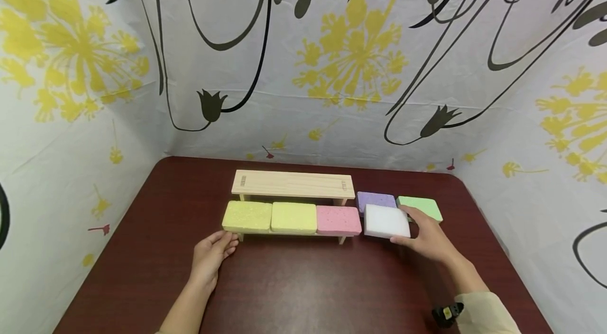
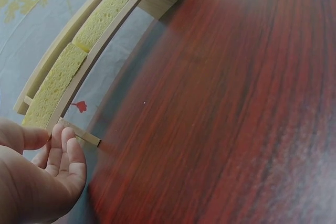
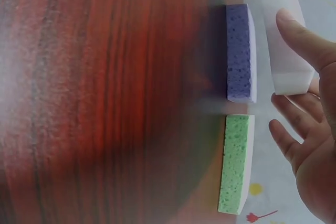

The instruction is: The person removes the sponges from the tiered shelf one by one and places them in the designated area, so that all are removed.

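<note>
At the left front corner of a low wooden stand (image 2: 100,48), my left hand (image 1: 212,257) pinches the end between thumb and fingers. On that stand a speckled yellow sponge (image 1: 247,216), a plainer yellow sponge (image 1: 294,218) and a pink sponge (image 1: 339,220) lie side by side. My right hand (image 1: 429,238) grips a white sponge (image 1: 386,220) by its right end, just right of the pink one. In the right wrist view the thumb presses one face of the white sponge, with fingertips at its lower end.
A second wooden stand (image 1: 293,184) is behind the first, its top bare. To its right a purple sponge (image 1: 375,199) and a green sponge (image 1: 421,207) lie on the dark red table (image 1: 284,292). Patterned cloth (image 1: 303,128) hangs around the table's back and sides.
</note>
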`<state>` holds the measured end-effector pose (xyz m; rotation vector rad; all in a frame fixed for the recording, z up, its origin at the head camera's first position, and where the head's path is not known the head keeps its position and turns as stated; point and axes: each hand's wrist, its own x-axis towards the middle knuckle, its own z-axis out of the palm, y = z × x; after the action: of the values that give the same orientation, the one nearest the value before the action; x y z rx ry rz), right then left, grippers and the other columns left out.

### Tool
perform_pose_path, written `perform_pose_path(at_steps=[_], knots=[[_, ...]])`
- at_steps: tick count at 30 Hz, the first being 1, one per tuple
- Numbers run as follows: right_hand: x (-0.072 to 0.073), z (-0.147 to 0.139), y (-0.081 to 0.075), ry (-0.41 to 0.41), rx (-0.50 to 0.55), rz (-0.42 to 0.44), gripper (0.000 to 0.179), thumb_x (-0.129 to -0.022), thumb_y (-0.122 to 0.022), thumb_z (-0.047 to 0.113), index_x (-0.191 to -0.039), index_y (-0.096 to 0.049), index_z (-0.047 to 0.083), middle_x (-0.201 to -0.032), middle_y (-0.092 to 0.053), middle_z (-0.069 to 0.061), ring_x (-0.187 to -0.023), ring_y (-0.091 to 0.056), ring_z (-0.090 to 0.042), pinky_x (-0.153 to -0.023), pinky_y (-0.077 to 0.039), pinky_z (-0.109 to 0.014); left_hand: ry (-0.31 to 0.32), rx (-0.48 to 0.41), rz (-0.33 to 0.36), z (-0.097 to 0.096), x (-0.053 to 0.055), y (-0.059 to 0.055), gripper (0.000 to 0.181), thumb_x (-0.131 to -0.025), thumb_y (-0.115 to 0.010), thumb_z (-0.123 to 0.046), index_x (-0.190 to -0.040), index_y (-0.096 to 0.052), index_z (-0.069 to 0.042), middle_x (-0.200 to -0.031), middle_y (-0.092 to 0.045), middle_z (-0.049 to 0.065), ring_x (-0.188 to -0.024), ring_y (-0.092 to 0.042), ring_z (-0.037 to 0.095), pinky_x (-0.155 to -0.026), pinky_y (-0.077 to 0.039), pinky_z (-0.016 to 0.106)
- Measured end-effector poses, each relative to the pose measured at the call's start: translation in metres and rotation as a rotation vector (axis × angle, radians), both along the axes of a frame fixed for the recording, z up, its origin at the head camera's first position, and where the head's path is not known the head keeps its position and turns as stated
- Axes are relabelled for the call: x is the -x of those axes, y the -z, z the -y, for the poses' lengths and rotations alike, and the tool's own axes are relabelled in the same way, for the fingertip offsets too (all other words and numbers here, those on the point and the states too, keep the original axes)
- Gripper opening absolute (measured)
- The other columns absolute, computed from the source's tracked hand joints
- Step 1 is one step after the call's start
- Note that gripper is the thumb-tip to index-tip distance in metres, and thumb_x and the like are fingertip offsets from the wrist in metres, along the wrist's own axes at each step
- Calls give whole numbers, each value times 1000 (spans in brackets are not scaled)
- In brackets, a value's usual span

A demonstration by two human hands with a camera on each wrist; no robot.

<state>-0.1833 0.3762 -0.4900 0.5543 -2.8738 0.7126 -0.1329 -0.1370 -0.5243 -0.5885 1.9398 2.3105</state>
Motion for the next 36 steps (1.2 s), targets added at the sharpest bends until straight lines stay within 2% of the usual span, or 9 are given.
perform_pose_path(at_steps=[5,8,13,19,25,36], knots=[[0,3,4,-12,-12,75,89,-76,-91,35,-142,-49,-8,-139,-53,-29,-126,-51,-46,-99,-46,-63,-9,11,5,0,0,0,41,-105,-57,-10,-136,-49,16,-106,-72,13,-89,-69,11,-81,-59,23],[0,3,6,-23,-19,90,88,-77,-90,35,-142,-49,-8,-139,-53,-29,-127,-50,-47,-100,-45,-64,-7,16,6,0,1,0,41,-105,-57,-11,-136,-50,15,-106,-72,13,-90,-69,11,-81,-59,23],[0,2,11,-52,-28,64,87,-76,-91,31,-141,-49,-9,-137,-54,-29,-125,-52,-47,-98,-46,-64,1,13,3,0,1,1,43,-105,-57,-11,-137,-48,16,-107,-72,13,-90,-69,10,-81,-59,23],[2,1,17,-49,-42,55,89,-73,-93,27,-142,-48,-8,-138,-54,-27,-126,-52,-45,-99,-48,-62,-6,16,8,0,0,0,42,-105,-57,-11,-136,-49,15,-108,-72,14,-90,-69,10,-81,-59,22],[-2,7,13,-24,-20,31,94,-70,-95,34,-141,-50,-8,-138,-54,-28,-126,-51,-46,-99,-47,-63,-8,20,2,0,0,0,41,-105,-57,-10,-135,-49,16,-107,-72,14,-89,-69,10,-81,-59,22],[-5,22,7,7,44,13,83,-80,-87,35,-142,-50,-5,-137,-57,-24,-124,-54,-41,-96,-51,-60,-8,9,8,0,-1,-1,42,-105,-56,-10,-137,-48,16,-106,-72,12,-88,-69,9,-81,-59,22]])
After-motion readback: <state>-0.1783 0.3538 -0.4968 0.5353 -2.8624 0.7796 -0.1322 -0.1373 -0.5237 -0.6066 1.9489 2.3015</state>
